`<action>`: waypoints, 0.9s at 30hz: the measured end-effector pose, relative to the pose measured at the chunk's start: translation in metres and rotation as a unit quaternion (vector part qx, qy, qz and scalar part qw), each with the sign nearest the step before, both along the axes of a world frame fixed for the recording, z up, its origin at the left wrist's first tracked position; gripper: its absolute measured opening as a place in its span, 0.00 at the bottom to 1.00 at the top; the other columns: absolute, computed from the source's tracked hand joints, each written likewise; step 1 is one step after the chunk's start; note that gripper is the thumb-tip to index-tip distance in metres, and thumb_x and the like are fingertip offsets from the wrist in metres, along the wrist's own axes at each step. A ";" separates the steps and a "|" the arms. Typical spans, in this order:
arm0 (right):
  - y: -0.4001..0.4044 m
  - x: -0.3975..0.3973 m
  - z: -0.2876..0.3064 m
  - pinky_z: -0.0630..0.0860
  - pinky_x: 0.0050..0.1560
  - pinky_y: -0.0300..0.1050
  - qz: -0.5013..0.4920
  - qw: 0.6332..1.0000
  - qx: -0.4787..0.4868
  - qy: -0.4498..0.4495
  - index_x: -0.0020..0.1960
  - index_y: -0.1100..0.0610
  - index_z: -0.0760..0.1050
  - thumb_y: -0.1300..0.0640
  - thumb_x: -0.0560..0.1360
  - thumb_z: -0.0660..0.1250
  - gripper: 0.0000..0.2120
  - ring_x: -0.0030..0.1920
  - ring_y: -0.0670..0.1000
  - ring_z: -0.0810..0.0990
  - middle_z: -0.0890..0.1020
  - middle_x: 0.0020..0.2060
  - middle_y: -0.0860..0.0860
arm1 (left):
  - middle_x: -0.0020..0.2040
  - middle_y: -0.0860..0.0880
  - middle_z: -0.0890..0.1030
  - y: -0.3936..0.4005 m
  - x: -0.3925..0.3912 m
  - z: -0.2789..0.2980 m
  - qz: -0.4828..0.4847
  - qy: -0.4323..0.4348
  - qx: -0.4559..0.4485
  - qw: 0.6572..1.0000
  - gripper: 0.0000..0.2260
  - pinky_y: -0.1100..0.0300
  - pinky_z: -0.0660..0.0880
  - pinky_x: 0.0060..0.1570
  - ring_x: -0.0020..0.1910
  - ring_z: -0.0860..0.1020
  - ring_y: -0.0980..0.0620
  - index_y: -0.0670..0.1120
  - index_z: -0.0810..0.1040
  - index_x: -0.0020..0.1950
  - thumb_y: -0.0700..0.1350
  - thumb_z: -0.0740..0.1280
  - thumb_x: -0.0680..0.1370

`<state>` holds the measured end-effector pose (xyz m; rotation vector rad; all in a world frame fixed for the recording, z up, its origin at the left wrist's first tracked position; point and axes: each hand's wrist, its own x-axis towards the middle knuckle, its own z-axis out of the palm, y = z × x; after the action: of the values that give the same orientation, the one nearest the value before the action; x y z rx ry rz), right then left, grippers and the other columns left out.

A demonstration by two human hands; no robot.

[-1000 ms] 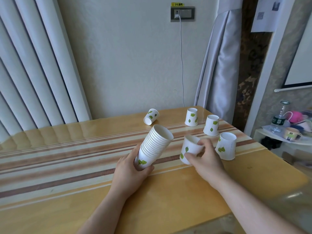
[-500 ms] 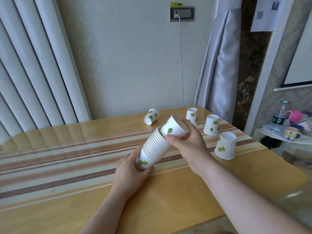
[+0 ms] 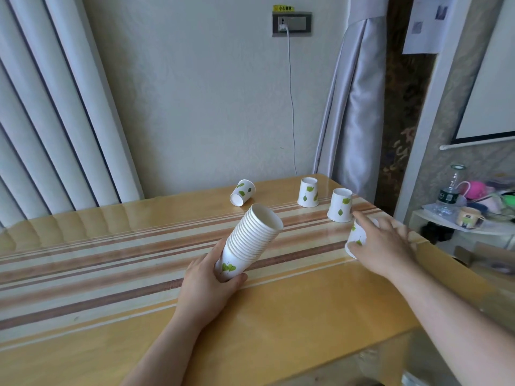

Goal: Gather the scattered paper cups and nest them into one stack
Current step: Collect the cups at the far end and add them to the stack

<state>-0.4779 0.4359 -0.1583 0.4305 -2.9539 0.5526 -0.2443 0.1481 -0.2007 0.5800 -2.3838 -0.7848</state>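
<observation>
My left hand [image 3: 207,285] grips the bottom of a nested stack of white paper cups with green leaves [image 3: 250,240], tilted up and to the right above the table. My right hand [image 3: 381,243] is wrapped around an upside-down cup [image 3: 356,238] standing near the table's right edge; my fingers cover most of it. Two more upside-down cups [image 3: 340,204] [image 3: 308,192] stand behind it at the far right. One cup [image 3: 242,192] lies on its side at the far middle.
The wooden table [image 3: 139,274] has a striped runner and ends close on the right. A side shelf [image 3: 457,227] with a bottle and a mug stands to the right. A curtain [image 3: 351,107] and wall cable hang behind.
My right hand pushed a cup into the top of the stack, let it go, and moved right and down onto the upside-down cup. The stack barely moved.
</observation>
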 end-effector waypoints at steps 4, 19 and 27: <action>-0.006 0.014 -0.008 0.74 0.48 0.52 0.058 0.981 -0.184 0.010 0.67 0.43 0.69 0.53 0.75 0.76 0.25 0.60 0.59 0.78 0.76 0.66 0.51 | 0.57 0.64 0.85 0.002 0.001 0.002 0.000 -0.004 0.000 1.000 0.37 0.50 0.79 0.57 0.58 0.80 0.53 0.68 0.70 0.78 0.58 0.78 0.71; -0.063 0.058 0.011 0.79 0.61 0.57 0.164 0.959 -0.218 -0.082 0.72 0.32 0.64 0.53 0.68 0.73 0.37 0.61 0.56 0.77 0.78 0.60 0.45 | 0.59 0.64 0.84 0.004 0.003 0.005 0.000 0.005 0.007 1.000 0.37 0.54 0.75 0.56 0.60 0.79 0.54 0.69 0.69 0.78 0.54 0.80 0.72; -0.097 0.074 0.054 0.81 0.63 0.57 0.193 0.647 -0.685 -0.272 0.75 0.46 0.66 0.68 0.69 0.77 0.41 0.61 0.56 0.83 0.79 0.66 0.55 | 0.58 0.66 0.84 0.004 0.002 0.005 -0.001 -0.001 0.010 1.000 0.37 0.54 0.76 0.57 0.60 0.80 0.55 0.71 0.68 0.77 0.55 0.80 0.72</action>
<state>-0.4040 0.3391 -0.1040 0.6847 -1.7337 2.9377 -0.2423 0.1521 -0.1962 0.5859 -2.3811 -0.8114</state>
